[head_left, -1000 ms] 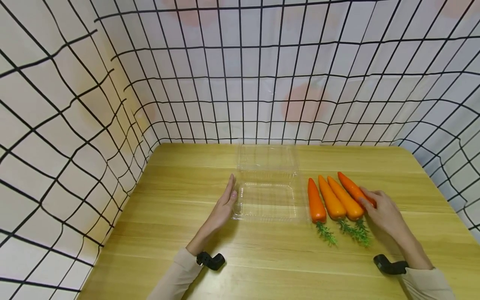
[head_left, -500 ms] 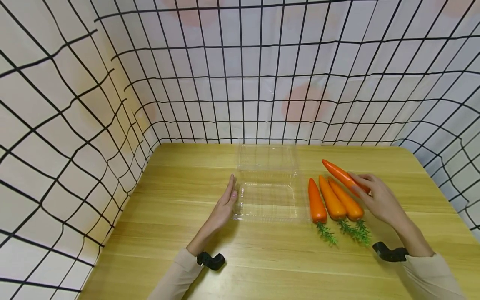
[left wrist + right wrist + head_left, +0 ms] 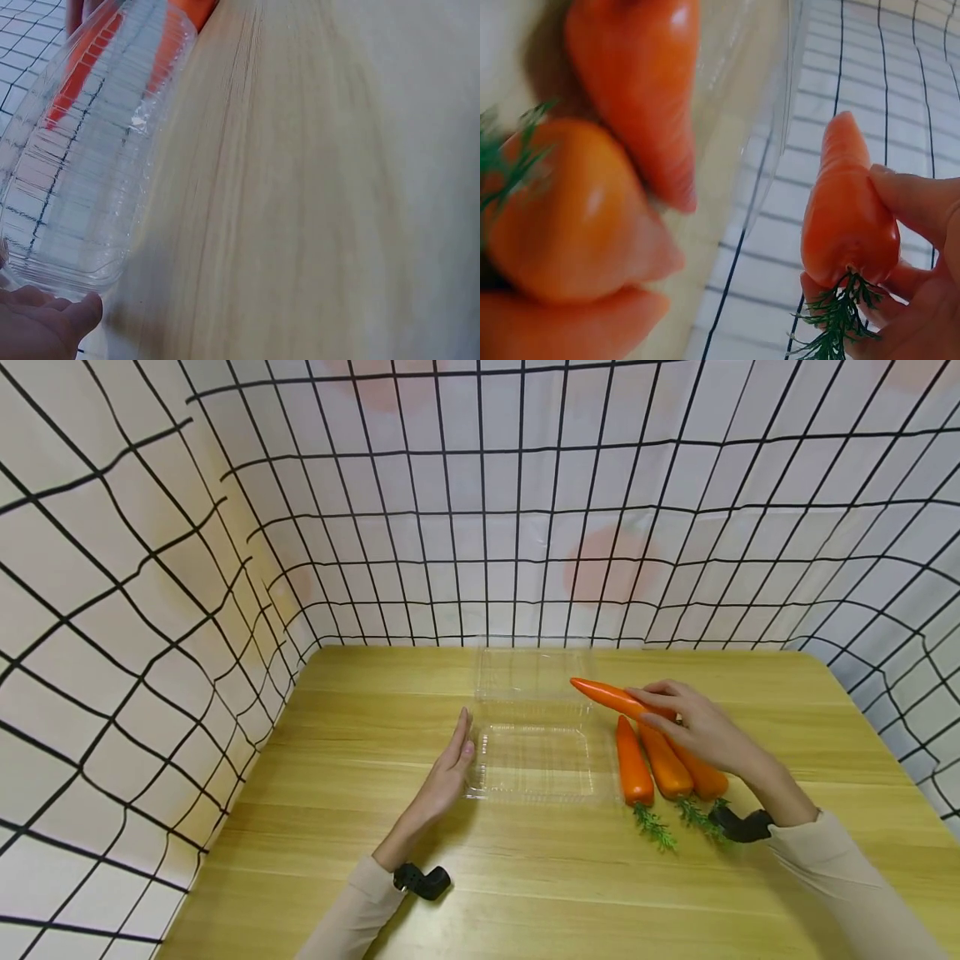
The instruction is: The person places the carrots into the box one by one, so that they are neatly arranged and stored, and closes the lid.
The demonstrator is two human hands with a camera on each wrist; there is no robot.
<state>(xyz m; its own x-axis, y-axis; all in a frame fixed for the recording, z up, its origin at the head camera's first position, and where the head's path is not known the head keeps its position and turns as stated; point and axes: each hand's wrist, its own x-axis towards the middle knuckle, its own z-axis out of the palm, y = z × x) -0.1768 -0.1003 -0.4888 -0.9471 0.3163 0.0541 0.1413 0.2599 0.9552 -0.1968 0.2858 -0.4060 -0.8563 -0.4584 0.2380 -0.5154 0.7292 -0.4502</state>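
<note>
My right hand (image 3: 693, 722) pinches a red-orange carrot (image 3: 606, 695) between thumb and fingers, lifted above the table with its tip to the left. In the right wrist view that carrot (image 3: 849, 217) shows green leaves at its thick end. Beneath and beside it lie three more carrots: a red-orange one (image 3: 634, 768) and two lighter orange ones, partly covered by my right hand. A clear plastic clamshell box (image 3: 536, 764) lies with its lid (image 3: 534, 672) folded back. My left hand (image 3: 442, 777) rests against the box's left side with fingers straight; the left wrist view shows the thumb at its wall.
The wooden table (image 3: 337, 760) extends to the left and in front of the box. A black wire grid (image 3: 517, 539) with pale cloth behind it stands along the back and both sides. Each wrist carries a black camera mount (image 3: 423, 882).
My right hand has picked the rightmost carrot up off the table and carried it left, over the other carrots towards the box. The left hand and the box have stayed still.
</note>
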